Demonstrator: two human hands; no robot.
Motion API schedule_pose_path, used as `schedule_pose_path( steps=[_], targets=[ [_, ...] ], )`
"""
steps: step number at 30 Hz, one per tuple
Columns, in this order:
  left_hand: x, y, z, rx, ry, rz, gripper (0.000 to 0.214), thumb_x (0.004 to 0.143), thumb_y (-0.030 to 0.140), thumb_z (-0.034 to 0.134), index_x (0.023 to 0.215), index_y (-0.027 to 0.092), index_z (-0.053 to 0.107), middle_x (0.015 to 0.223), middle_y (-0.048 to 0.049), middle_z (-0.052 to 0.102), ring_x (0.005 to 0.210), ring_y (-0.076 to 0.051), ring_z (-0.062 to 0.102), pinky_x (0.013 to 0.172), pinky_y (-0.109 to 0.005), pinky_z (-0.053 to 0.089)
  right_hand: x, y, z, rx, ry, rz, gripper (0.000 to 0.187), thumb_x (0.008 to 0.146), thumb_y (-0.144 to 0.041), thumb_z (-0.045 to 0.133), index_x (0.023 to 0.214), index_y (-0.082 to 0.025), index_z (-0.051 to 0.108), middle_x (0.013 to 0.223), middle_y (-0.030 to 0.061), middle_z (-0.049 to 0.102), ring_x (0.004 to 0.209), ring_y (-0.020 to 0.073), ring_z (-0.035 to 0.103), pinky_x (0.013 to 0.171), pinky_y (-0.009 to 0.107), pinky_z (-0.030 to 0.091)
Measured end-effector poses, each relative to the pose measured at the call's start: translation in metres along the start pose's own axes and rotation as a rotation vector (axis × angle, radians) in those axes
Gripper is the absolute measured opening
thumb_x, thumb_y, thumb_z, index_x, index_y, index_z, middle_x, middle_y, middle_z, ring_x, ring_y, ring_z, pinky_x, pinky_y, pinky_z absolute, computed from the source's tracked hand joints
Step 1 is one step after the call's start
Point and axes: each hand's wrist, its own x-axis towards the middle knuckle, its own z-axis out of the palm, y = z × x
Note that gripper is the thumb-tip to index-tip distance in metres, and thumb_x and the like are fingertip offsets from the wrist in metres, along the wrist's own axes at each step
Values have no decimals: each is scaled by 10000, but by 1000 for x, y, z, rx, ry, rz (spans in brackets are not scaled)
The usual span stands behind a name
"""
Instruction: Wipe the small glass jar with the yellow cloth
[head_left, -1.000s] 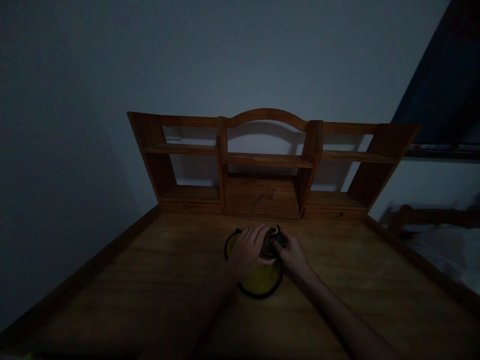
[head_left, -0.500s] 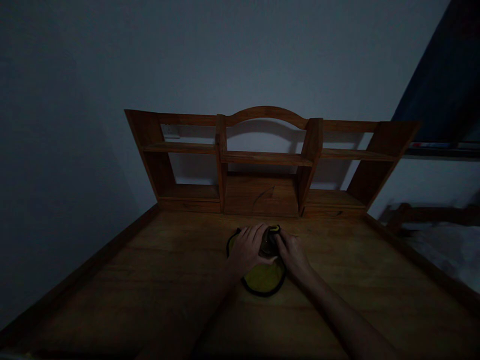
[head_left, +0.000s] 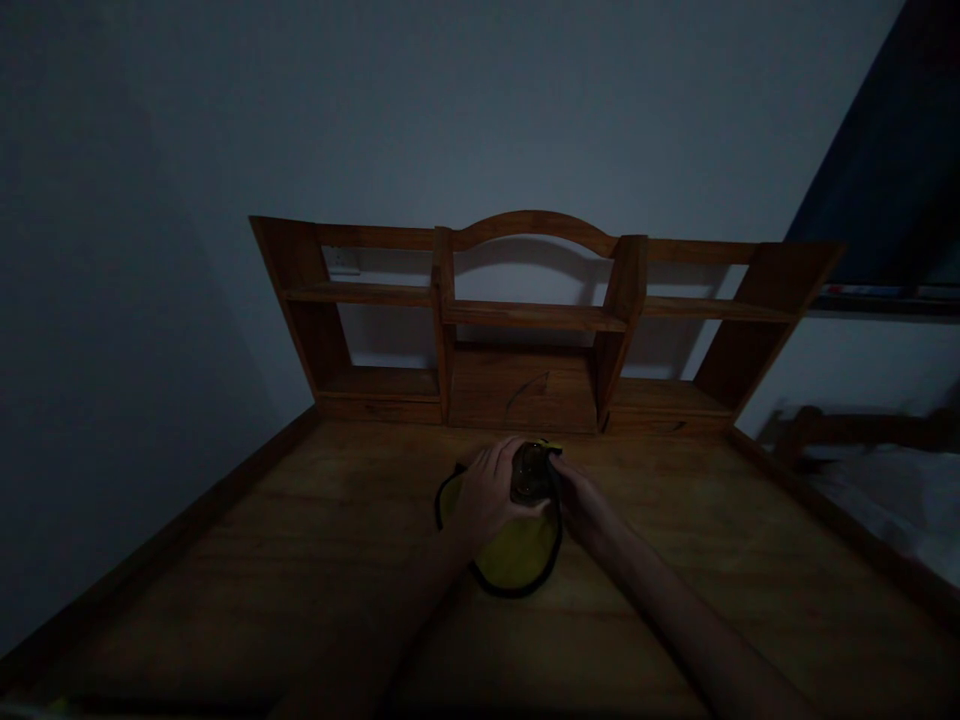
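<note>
A yellow fabric piece with a black edge (head_left: 514,555) lies on the wooden desk (head_left: 300,560) in dim light. My left hand (head_left: 487,490) rests on its upper part, fingers curled over a dark rounded object (head_left: 531,473) that I cannot make out. My right hand (head_left: 581,505) comes in from the right and pinches the fabric's black edge beside that object. Both hands are closed on the bundle. The fabric's far part is hidden under my hands.
A wooden shelf unit (head_left: 532,320) with bare open compartments stands at the desk's back against a pale wall. A raised wooden rim runs along the desk's left edge (head_left: 187,530). At right, a bed frame (head_left: 862,430) and pale bedding show.
The fabric has shifted slightly left and its loop has spread out to the left. My left hand has lifted a little, so the dark object shows more.
</note>
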Motion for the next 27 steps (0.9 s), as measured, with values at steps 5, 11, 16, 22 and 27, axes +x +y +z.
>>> schedule_pose_path(
  steps=[5, 11, 16, 22, 27],
  targets=[
    [-1, 1, 0, -14, 50, 13, 863, 633, 464, 772, 1335, 192, 349, 1278, -135, 519, 1177, -302, 513, 990, -474, 435, -3, -5, -4, 43, -102, 86, 356, 841, -435, 558, 1056, -169, 657, 1046, 87, 709, 1018, 250, 646, 851, 379, 516],
    [-1, 8, -5, -36, 174, -28, 827, 635, 444, 780, 1310, 200, 369, 1270, -120, 528, 1186, -287, 512, 1000, -469, 437, -7, -9, -3, 7, -153, 30, 358, 839, -403, 533, 1076, -166, 657, 1032, 101, 711, 977, 269, 658, 844, 406, 515],
    [-1, 10, -5, -60, 230, -36, 836, 627, 443, 786, 1307, 200, 366, 1270, -124, 526, 1189, -291, 515, 1004, -481, 439, -11, -15, 0, 11, -146, -31, 367, 785, -372, 607, 1096, -185, 660, 1077, 93, 699, 980, 266, 652, 884, 406, 493],
    [0, 7, -2, -94, 266, -93, 841, 628, 407, 797, 1315, 208, 355, 1277, -120, 510, 1199, -284, 508, 1009, -469, 441, -15, -22, 5, 20, -178, -22, 386, 736, -342, 653, 1095, -202, 670, 1134, 88, 679, 1011, 272, 639, 898, 410, 483],
    [1, 7, -1, -92, 281, -89, 850, 642, 404, 793, 1331, 214, 333, 1299, -122, 483, 1217, -284, 487, 1023, -469, 429, -16, -22, 7, 67, -196, -30, 367, 749, -336, 646, 1091, -205, 667, 1117, 86, 685, 1017, 266, 641, 917, 418, 472]
  ],
)
